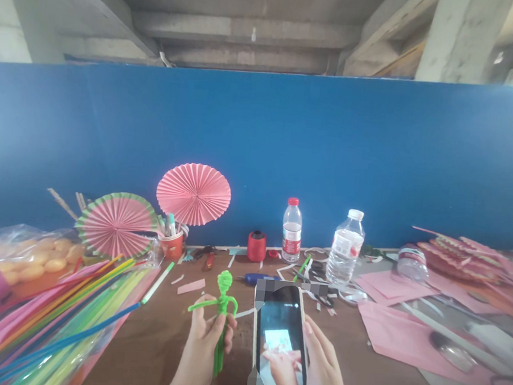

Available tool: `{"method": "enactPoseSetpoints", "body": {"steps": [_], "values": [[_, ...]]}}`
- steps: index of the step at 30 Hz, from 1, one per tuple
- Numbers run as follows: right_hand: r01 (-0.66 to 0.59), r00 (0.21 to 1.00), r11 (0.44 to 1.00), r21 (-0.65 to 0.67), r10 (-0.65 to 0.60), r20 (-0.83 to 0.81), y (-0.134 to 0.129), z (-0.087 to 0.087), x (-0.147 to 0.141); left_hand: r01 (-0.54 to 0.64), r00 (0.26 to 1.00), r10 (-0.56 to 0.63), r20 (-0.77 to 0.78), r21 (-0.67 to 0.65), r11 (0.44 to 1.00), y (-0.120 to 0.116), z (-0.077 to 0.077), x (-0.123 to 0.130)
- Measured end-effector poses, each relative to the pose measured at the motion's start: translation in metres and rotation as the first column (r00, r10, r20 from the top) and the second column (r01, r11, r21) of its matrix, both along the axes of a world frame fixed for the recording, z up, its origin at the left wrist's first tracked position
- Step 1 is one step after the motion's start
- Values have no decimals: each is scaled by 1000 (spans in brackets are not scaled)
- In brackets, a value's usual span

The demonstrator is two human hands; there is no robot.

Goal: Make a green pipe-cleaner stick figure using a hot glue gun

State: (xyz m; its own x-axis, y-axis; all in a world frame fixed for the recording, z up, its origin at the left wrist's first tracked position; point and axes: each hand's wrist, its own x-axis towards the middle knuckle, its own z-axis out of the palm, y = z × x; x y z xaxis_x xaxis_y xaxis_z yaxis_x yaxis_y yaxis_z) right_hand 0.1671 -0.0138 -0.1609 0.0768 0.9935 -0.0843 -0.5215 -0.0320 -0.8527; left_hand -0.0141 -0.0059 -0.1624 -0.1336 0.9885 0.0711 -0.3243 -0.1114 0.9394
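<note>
My left hand [206, 336] is closed around the body of a green pipe-cleaner figure [225, 283], which stands upright with a round head and two thin arms. Its lower part hangs below my fingers. My right hand [323, 368] grips a phone [282, 340] by its right edge, beside the figure and apart from it. Hands over a light sheet show on the phone's lit screen. Parts of the phone's left and top edges are blurred out by blocks.
Colourful pipe cleaners [85, 315] lie at the left, with pleated paper fans [193, 194] behind. Further back are a cup of pens [171, 246], a red spool [257, 246] and two bottles [292, 232]. Pink paper sheets [405, 340] cover the right, before a blue partition [262, 132].
</note>
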Motion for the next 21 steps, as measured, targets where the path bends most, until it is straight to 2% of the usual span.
{"method": "enactPoseSetpoints", "body": {"steps": [7, 13, 16, 21], "values": [[-98, 992, 994, 56, 102, -71, 0, 1, -2, 1, 1000, -1, -2, 3, 1000, 1, -1, 0], [-75, 994, 997, 33, 77, -75, -1, 2, -3, -10, 1000, 10, 9, 1, 1000, 0, 0, 0], [-61, 997, 997, 51, 63, -48, -3, 9, -2, -20, 1000, 20, -2, -4, 1000, 1, -1, 0], [35, 998, 998, -50, -38, -57, 3, 31, 11, -51, 999, 51, 10, 6, 999, 3, -1, 0]]}}
